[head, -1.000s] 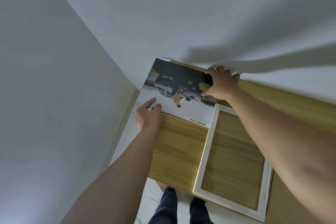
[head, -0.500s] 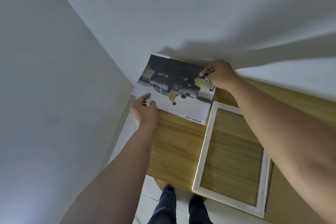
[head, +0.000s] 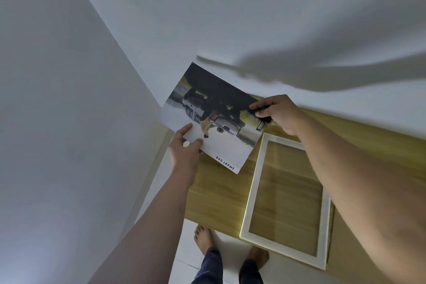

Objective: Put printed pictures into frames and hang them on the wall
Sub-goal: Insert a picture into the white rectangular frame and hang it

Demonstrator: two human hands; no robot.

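A printed picture [head: 221, 122] of a car and a person, with a white margin that reads "SMART CAR", is held up off the wooden table [head: 216, 193]. My left hand [head: 186, 150] pinches its near white edge. My right hand [head: 276, 113] grips its far right edge, together with a small dark tool with a metal tip [head: 260, 122]. An empty white frame [head: 253, 187] lies flat on the table to the right of the picture, partly under my right forearm.
The table stands against a white wall [head: 230, 18], with a second white wall [head: 57, 99] at the left forming a corner. My bare feet [head: 202, 237] stand on the white tiled floor below the table's near edge.
The picture lay on the table under both hands; both hands have now lifted it and carried it left and toward the wall corner. The frame has stayed in place.
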